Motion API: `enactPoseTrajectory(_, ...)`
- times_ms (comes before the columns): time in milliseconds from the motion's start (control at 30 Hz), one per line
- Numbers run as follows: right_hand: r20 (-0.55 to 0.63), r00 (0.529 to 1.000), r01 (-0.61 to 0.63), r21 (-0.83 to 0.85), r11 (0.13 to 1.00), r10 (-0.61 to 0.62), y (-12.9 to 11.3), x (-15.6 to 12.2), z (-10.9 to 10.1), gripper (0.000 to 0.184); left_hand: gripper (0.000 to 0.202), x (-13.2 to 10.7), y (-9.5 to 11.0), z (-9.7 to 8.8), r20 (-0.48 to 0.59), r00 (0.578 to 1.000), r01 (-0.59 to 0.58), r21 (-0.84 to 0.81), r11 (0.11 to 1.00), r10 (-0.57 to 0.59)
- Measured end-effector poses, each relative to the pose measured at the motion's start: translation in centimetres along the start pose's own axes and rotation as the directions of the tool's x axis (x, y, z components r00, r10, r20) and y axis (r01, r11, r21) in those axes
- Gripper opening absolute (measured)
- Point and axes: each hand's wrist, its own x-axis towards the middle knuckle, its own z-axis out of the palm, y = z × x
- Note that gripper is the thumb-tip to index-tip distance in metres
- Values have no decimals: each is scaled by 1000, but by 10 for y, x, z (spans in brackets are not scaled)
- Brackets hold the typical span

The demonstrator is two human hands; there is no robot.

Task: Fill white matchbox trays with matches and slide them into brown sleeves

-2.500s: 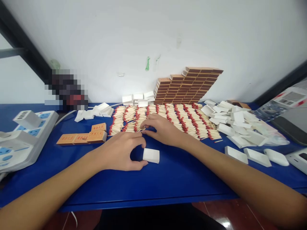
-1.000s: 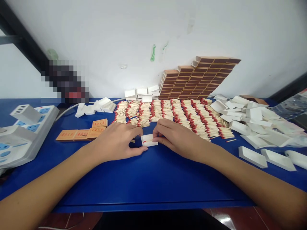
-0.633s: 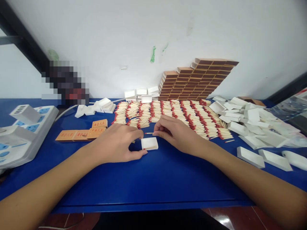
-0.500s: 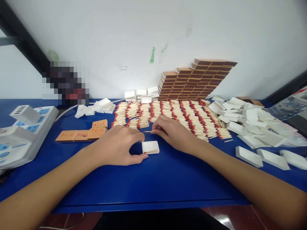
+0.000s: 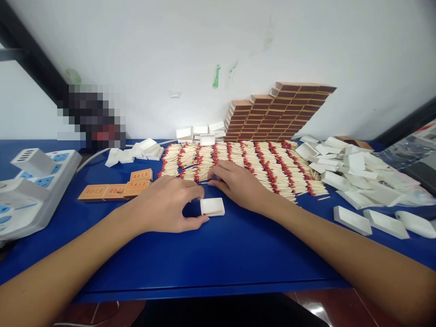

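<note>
A small white matchbox tray (image 5: 212,204) lies on the blue table with at least one match (image 5: 214,212) inside, along its near side. My left hand (image 5: 172,204) has its thumb and a finger on the tray's left end, holding it. Just beyond the tray, my right hand (image 5: 235,184) is at the near edge of the spread matches (image 5: 252,165), palm down. Its thumb and fingertips are pinched together, and a pale sliver shows near them; whether they grip a match cannot be made out. The matches lie in several red-headed rows.
Stacked brown matchboxes (image 5: 275,113) stand against the wall. Orange-labelled boxes (image 5: 114,191) lie left of my left hand, near a power strip (image 5: 61,190). Loose white trays (image 5: 357,170) are heaped at right, with a few more (image 5: 352,220) nearer the front and others (image 5: 148,149) at the back left.
My right hand has shifted slightly left and away, to the edge of the match rows. The match that stuck out clearly from its fingertips no longer shows plainly. My left hand stays at the tray.
</note>
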Motion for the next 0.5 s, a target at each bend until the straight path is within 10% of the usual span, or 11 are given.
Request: enactPoseTrajectory(500,20,999,-45,-4,999,45,0,-7,-14,10,27,-2,-5,2,-143,988,-40,154,987,63)
